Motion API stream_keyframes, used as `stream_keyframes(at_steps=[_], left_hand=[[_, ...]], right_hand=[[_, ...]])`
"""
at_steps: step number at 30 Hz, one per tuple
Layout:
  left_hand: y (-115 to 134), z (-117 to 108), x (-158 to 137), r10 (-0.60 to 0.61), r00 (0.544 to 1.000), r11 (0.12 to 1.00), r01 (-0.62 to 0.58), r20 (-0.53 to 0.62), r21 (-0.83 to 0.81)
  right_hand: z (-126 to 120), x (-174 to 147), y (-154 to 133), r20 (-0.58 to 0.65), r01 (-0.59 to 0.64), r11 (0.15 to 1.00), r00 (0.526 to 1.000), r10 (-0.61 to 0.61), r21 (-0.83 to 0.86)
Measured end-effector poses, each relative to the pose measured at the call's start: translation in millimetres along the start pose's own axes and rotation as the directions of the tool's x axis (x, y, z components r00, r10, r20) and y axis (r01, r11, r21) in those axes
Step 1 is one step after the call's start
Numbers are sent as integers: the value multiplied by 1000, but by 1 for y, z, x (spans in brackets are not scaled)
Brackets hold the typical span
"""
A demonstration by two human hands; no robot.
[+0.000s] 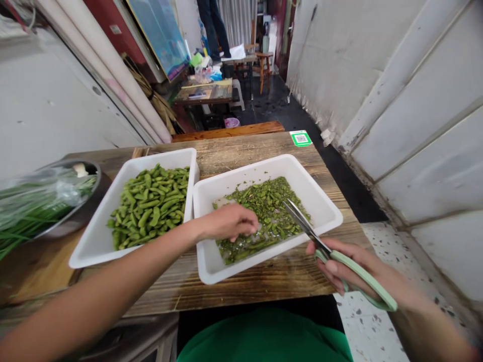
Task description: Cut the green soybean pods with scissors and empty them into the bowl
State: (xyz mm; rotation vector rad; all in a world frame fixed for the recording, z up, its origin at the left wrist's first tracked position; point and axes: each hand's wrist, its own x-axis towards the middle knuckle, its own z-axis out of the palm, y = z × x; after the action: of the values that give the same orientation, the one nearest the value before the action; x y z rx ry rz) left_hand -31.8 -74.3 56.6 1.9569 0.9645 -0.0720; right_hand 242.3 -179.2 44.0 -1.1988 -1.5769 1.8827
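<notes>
My right hand [349, 264] grips a pair of scissors [307, 229] with pale green handles, its slightly parted blades pointing over the right white tray [324, 213]. That tray holds small green trimmings and pods [264, 206] lying in some water. Above its left part is my left hand [230, 221], with fingers curled together; whatever they may hold is hidden. The left white tray [90, 246], under my left forearm, contains a heap of whole green edamame pods [153, 203].
Both trays stand on a wooden table [264, 286]. A metal bowl [100, 186] with bagged green stalks is at the left. A QR code card [301, 138] lies at the far right corner. Farther back, a person's legs [214, 27] show above a cluttered table [206, 93].
</notes>
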Motion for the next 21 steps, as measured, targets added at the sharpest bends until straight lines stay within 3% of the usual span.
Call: stream_keyframes(at_steps=[1,3,6,10,21], left_hand=[[3,-1,2,-27,997,982,12,-73,-189],[10,0,5,-128,976,862,22,-176,-506],[22,5,8,-240,945,677,0,-221,-736],[34,9,5,-267,939,601,-12,-215,-799],[42,21,5,-234,945,642,-27,-229,-766]], right_hand=[[1,0,-1,-13,6,1000,1000,-6,-4],[3,1,-4,-45,3,1000,999,-4,-29],[5,2,-11,-61,-14,993,998,7,-118],[7,2,-22,-74,41,960,995,-63,-277],[16,-1,-30,-116,94,927,983,-145,-362]])
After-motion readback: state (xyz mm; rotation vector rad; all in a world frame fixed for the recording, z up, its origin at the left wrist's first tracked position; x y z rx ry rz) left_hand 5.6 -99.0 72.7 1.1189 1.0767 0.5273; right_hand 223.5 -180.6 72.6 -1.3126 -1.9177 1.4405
